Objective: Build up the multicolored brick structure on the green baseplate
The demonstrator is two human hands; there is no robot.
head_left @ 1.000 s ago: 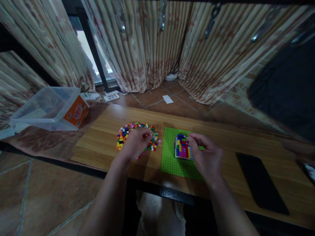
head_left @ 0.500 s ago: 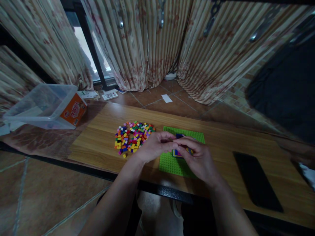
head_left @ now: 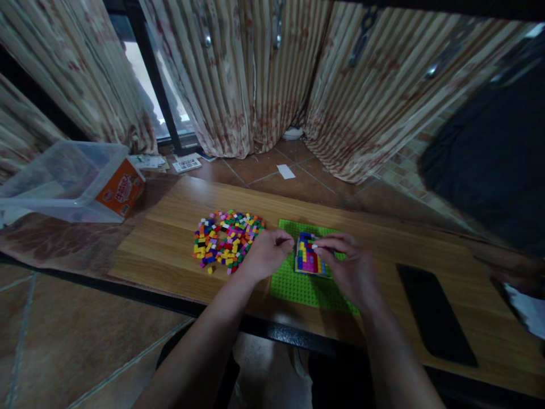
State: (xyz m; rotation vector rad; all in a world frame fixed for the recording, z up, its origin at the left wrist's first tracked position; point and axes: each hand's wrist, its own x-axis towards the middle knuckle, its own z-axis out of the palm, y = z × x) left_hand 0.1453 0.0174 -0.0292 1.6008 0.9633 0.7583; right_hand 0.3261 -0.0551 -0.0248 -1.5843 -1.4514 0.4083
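A green studded baseplate (head_left: 293, 288) lies on the wooden table, bearing a block of colourful toy bricks (head_left: 307, 262) in blue, yellow, red and pink. Over the right part of that block, my right hand (head_left: 348, 262) pinches a small white brick (head_left: 315, 246) between thumb and fingertips. My left hand (head_left: 269, 253) hovers by the baseplate's left edge, thumb and forefinger pressed together; whatever may be between them is too small to name. Beside it on the left spreads a pile of loose bricks (head_left: 227, 241) in many colours, partly covered by that hand.
A clear plastic box (head_left: 80, 196) with an orange label stands at the far left. To the right lies a flat black slab (head_left: 436, 315) on the table (head_left: 157, 238). Striped curtains (head_left: 255, 85) hang behind, and a white paper (head_left: 285, 171) rests on the tiled floor.
My hands have come apart: the left drew back leftward, the right moved slightly right. The brick block between them is now uncovered, and a white brick shows in my right fingertips.
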